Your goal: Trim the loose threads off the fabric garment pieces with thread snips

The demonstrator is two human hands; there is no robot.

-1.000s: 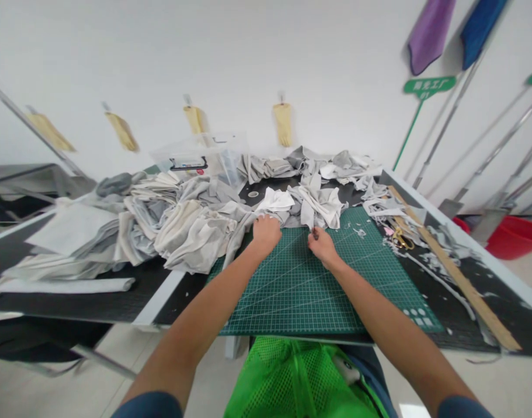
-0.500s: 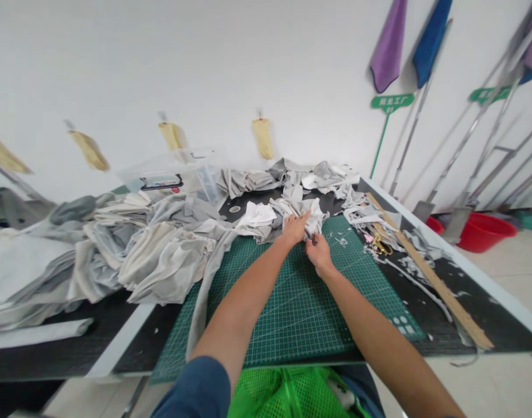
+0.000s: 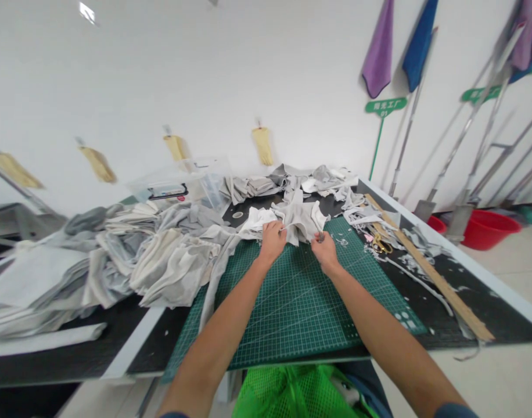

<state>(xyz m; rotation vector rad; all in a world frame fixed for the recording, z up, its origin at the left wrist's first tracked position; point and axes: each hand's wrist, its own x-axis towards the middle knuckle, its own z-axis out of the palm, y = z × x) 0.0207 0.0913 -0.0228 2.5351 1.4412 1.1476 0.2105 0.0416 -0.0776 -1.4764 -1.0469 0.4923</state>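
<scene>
A light grey cloth piece (image 3: 297, 217) lies crumpled across the far part of the green cutting mat (image 3: 287, 302). My left hand (image 3: 273, 240) is closed on its left edge, fingers pinched. At the right edge, my right hand (image 3: 325, 251) is closed around a small dark metal tool (image 3: 320, 237), whose kind I cannot make out; its fingers touch the cloth. The cloth is stretched between both hands. White cloth (image 3: 257, 220) lies just beyond my left hand, and a long grey strip (image 3: 218, 270) trails down the mat's left side.
Heaped grey cloths (image 3: 170, 261) cover the left, with a clear plastic box (image 3: 205, 183) behind. More cloth (image 3: 259, 187) lies along the back. At right are gold-handled scissors (image 3: 381, 245), scraps and a long wooden strip (image 3: 431, 273). A red basin (image 3: 488, 229) stands on the floor.
My left hand moved right onto the cloth near my right hand, then back left with the cloth's edge. The cloth is now spread between my hands. The view has turned right.
</scene>
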